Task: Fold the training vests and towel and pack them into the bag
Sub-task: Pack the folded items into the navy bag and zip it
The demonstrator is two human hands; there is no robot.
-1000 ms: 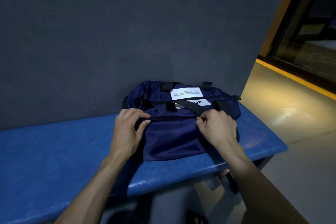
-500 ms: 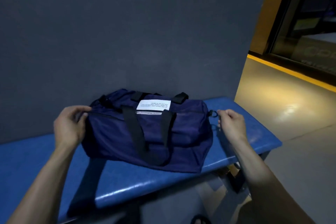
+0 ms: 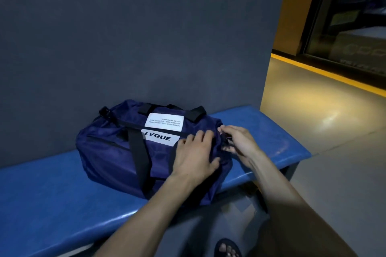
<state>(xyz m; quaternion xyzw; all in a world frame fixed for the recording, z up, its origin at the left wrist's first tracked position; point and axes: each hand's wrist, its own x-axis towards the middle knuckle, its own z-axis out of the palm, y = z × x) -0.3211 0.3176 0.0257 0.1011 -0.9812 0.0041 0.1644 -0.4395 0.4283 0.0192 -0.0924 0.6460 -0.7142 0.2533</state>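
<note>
A navy duffel bag (image 3: 117, 152) with black straps and a white label lies zipped shut on the blue bench (image 3: 52, 200), against the wall. My left hand (image 3: 196, 154) lies flat on the bag's right end, fingers spread and pressing the fabric. My right hand (image 3: 238, 142) is at the bag's right tip, where its thumb and fingers pinch a small black piece, the zipper pull or end tab. No vests or towel are in sight.
A dark grey wall (image 3: 135, 37) stands right behind the bench. The bench ends at the right (image 3: 300, 152), with grey floor (image 3: 338, 183) and a yellow-edged step beyond. A sandalled foot (image 3: 227, 248) shows below the bench edge.
My left hand left the bag's left end and came across to press on its right end. My right hand closed in on the black piece at the right tip. The bag's white label now faces up.
</note>
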